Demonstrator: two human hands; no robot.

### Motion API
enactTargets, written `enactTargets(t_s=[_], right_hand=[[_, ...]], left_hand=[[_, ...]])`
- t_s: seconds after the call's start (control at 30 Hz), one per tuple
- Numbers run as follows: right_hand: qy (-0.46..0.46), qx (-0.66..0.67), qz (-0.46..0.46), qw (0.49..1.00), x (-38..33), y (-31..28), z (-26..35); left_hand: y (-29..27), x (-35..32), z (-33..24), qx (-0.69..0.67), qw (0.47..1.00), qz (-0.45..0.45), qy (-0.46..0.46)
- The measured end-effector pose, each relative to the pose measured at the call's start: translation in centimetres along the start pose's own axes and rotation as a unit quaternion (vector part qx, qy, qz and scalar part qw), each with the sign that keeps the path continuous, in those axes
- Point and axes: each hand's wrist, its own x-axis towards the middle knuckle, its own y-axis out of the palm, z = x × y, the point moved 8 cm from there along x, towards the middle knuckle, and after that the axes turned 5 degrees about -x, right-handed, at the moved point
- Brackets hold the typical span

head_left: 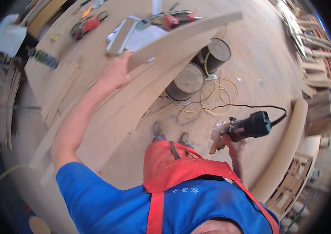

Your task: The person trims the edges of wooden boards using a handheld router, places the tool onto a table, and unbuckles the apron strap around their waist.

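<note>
My left hand (115,71) is stretched out and grips the near end of a long pale wooden board (181,37), lifted off a pile of similar boards (134,97). My right hand (232,143) hangs low at my side and holds a black hand router (247,126) with a wooden base plate; its black cord trails off to the right. I wear a blue shirt and a red apron (173,167).
Two round buckets (191,80) stand on the dusty floor beside a tangle of yellow and black cable (212,97). Red power tools (85,25) and papers lie on the workbench (95,46). A curved wooden piece (286,144) lies at the right, shelving behind it.
</note>
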Motion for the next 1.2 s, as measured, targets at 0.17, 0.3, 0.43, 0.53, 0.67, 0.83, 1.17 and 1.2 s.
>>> enactTargets(t_s=[0.17, 0.3, 0.43, 0.53, 0.67, 0.83, 1.17, 1.2], right_hand=[[0.001, 0.003, -0.001, 1.000, -0.4, -0.2, -0.2], [-0.024, -0.022, -0.007, 0.999, 1.7, -2.6, -5.1], [0.003, -0.056, 0.145, 0.988, 2.4, -0.7, -2.4], [0.029, -0.039, 0.063, 0.997, 2.5, -1.1, -1.4], [-0.026, 0.019, 0.127, 0.991, 3.0, -1.6, -3.8], [-0.073, 0.007, 0.134, 0.988, 2.7, 2.3, 1.8], [-0.042, -0.020, 0.127, 0.991, 2.2, 2.3, 3.3], [-0.035, -0.022, 0.124, 0.991, 2.1, 2.1, 3.1]], left_hand=[[2.6, -6.5, -3.5, -0.040, 0.998, 0.043, 0.026], [8.8, -15.5, -2.8, -0.095, 0.990, 0.106, -0.019], [15.4, -23.6, 0.0, -0.143, 0.972, 0.167, -0.079], [19.8, -27.6, 3.3, -0.173, 0.959, 0.186, -0.127], [20.5, -31.7, 8.1, -0.146, 0.968, 0.116, -0.170], [19.1, -31.9, 6.2, -0.112, 0.989, -0.008, -0.099], [22.4, -24.5, -2.7, -0.180, 0.958, -0.219, 0.048], [22.8, -24.6, -2.2, -0.183, 0.958, -0.215, 0.055]])
